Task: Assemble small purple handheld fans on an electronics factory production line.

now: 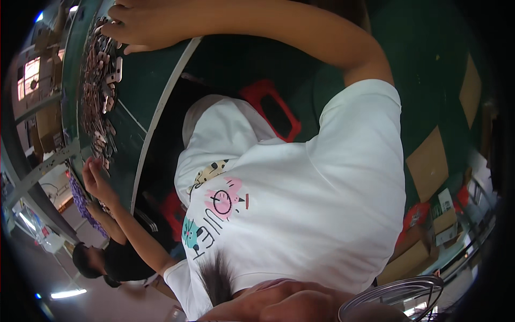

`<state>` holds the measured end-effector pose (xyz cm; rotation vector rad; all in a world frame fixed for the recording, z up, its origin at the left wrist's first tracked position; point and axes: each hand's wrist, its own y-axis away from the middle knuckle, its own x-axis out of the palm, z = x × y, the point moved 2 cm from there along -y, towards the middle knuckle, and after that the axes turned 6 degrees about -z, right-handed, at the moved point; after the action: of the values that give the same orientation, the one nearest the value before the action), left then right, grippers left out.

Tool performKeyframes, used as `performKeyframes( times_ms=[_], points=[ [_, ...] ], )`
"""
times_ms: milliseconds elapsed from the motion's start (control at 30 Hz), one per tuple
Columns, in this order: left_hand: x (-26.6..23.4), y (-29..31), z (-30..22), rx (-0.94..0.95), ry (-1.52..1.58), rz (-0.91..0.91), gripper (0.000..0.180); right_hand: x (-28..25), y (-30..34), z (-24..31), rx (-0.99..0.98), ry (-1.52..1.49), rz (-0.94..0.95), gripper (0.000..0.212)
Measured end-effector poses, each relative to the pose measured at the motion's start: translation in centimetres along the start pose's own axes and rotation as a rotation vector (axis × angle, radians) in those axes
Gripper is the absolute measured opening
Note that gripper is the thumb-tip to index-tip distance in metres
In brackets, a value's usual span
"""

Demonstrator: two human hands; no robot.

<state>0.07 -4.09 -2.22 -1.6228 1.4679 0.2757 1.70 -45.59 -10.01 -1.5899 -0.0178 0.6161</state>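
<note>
Along the green, pale-edged bench (137, 102): heap (91, 80) of slim, flat, shiny pieces. Off the bench's edge: hollow red frame (259, 89). Over the bench: right hand (142, 26), fingers bent, covering heap's end; left hand (99, 187), half-curled; grips indiscernible.

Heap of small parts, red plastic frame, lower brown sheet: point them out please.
Heap of small parts (96, 99), head view: its middle.
Red plastic frame (260, 87), head view: its upper edge.
Lower brown sheet (428, 164), head view: its centre.

Fingers (112, 31) at heaped small parts (95, 99), green tabletop (140, 88), white T-shirt (335, 188)
</note>
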Motion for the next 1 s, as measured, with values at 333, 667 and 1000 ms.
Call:
performKeyframes(
  times_ms=[333, 667, 1000],
  points=[
    [-2.7, 3.3, 2.3, -0.054, -0.121, -0.021, 0.024, -3.8, -3.7, 3.3, 0.061, 0.495, 0.918, 0.036],
    [-2.1, -3.6, 3.2, -0.044, -0.031, 0.075, 0.024, -2.1, -1.5, -0.5, 0.179, -0.277, 0.010, 0.036],
    [-0.1, -2.9, 1.1, -0.012, 0.014, 0.166, 0.018, -4.5, -2.2, -2.5, 0.108, -0.166, 0.047, 0.044]
  ],
)
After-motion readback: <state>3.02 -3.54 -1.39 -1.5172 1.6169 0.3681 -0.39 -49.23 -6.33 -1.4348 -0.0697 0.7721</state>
